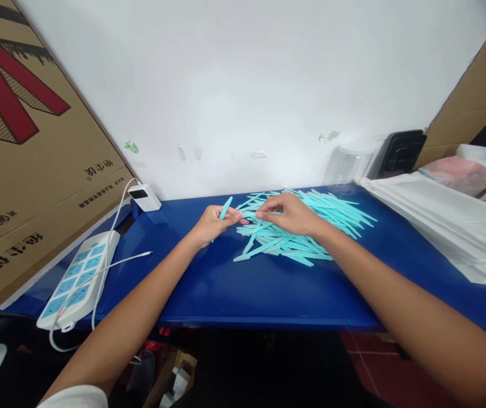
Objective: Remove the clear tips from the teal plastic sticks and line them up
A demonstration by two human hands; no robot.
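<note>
Left hand (212, 225) gripping turquoise stick (225, 208); right hand (290, 215) seemingly pinching second stick (249, 215) by pile (287, 243) on blue table (208, 289). Picking-up step apparently underway; next move calling for light, steady fingertips.

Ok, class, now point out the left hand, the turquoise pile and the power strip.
Left hand (212, 223): head view, thumb side.
Turquoise pile (332, 211): head view, upper-right part.
Power strip (71, 270): head view, socket face.

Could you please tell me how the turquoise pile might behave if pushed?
The pile would probably spread, as its pieces lie loosely crisscrossed. Each seems fairly stiff, since those jutting out look straight. Being slim, single pieces are likely light.
</note>
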